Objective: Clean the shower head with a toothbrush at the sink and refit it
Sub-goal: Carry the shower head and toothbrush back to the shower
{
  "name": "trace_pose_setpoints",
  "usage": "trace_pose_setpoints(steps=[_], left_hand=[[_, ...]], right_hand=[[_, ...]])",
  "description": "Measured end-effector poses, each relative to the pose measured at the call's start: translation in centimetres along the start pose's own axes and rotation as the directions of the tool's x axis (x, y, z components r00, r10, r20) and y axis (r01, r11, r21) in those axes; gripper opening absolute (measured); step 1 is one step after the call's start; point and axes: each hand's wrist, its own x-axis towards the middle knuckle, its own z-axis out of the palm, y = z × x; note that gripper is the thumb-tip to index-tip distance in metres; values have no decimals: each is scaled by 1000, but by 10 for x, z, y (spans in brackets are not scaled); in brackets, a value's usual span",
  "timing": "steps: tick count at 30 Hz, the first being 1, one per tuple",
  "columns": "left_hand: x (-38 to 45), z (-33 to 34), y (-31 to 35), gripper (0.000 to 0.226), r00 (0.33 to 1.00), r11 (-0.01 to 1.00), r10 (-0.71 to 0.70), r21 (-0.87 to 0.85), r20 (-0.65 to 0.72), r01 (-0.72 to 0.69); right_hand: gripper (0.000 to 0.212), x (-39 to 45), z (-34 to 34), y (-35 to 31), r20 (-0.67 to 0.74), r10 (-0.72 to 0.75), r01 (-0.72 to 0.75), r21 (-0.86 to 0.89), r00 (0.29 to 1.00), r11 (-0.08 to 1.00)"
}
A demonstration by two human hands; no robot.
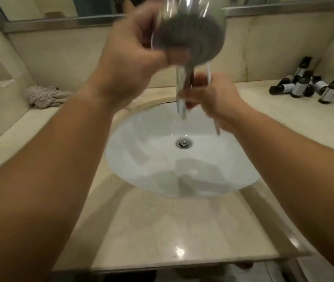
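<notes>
Bottles crowd the right countertop; cloth lies left.

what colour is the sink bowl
White, with a chrome drain; the sink bowl shows best in the head view.

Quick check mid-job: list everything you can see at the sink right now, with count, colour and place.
shower head: one, chrome with grey face, held up above the sink, blurred
toothbrush: one, pale handle, sticking out above and below the right hand; bristles not visible
sink: one, white oval basin with metal drain, set in the counter
counter: one, beige marble, around the sink
bottles: several, dark with pale labels, back right of counter, some upright, some lying; exact count unclear
cloth: one, greyish, bunched at back left of counter
mirror: one, metal-framed, on the wall behind
left hand: grips the shower head's edge
right hand: grips shower head handle and toothbrush
</notes>
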Motion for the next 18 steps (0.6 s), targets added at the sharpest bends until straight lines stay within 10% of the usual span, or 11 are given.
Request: trace_pose_setpoints(steps=[3, 8, 13, 18], left_hand=[[-30, 16, -14, 42, 967, 966, -255, 42, 5, 254], [-17, 5, 14, 41, 999, 999, -25, -37, 25, 26], [-47, 24, 0, 41, 961, 959, -275, 68, -3, 275], [-40, 4, 4, 49, 978, 981, -191, -42, -87, 188]], right_hand=[[25, -28, -1, 20, 81, 235, -197, -326, 969, 925], [20, -28, -16, -5, -99, 45, -59, -138, 994, 989], [23, -58, -14, 9, 35, 272, -237, -398, 962, 886], [22, -49, -21, -7, -47, 161, -167, -224, 986, 960]])
